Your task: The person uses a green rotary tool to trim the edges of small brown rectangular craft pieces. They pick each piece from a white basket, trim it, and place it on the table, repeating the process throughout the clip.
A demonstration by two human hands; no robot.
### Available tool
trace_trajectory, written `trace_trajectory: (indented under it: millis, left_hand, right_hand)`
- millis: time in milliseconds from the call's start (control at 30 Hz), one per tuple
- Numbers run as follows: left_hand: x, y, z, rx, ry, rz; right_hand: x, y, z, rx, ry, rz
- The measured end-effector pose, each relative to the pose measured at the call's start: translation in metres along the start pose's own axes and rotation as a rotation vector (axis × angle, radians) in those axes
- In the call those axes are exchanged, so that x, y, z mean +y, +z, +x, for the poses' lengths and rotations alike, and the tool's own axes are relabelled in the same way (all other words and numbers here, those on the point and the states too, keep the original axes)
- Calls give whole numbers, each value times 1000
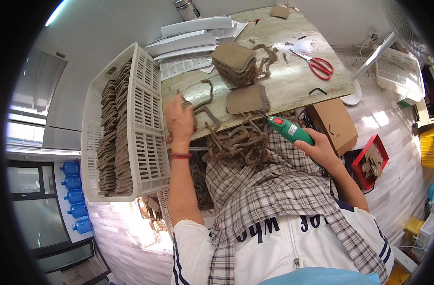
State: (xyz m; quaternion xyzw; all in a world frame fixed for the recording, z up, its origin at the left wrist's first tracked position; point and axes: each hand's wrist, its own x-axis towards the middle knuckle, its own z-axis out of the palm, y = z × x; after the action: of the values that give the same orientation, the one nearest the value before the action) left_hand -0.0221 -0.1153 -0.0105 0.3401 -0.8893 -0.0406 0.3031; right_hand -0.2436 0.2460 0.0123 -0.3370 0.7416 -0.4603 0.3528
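My left hand (179,121) presses down on a brown cut piece (188,105) at the near left of the wooden table (293,83); curved brown strips (208,105) lie beside it. My right hand (317,148) grips a green handheld cutting tool (289,129), its tip pointing at a flat brown pad (247,99) near the table edge. A stack of similar brown pads (233,59) sits farther back. A heap of brown trimmed strips (238,140) hangs over the table edge onto my plaid-covered lap.
A white slatted crate (143,123) holding rows of brown pieces stands at the left. Red-handled scissors (316,65) lie on the right of the table. A cardboard box (334,123), a red bin (371,161), white sheets (188,40) and a fan (402,28) surround the table.
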Motion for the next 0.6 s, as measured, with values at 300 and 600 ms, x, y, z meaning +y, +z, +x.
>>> trace_trajectory:
  millis: [300, 600]
  left_hand:
    - [80, 70, 1, -393, 187, -104]
    - [103, 48, -14, -208, 69, -341]
  right_hand:
    - [6, -5, -10, 67, -24, 20]
    - [1, -5, -8, 93, -23, 57]
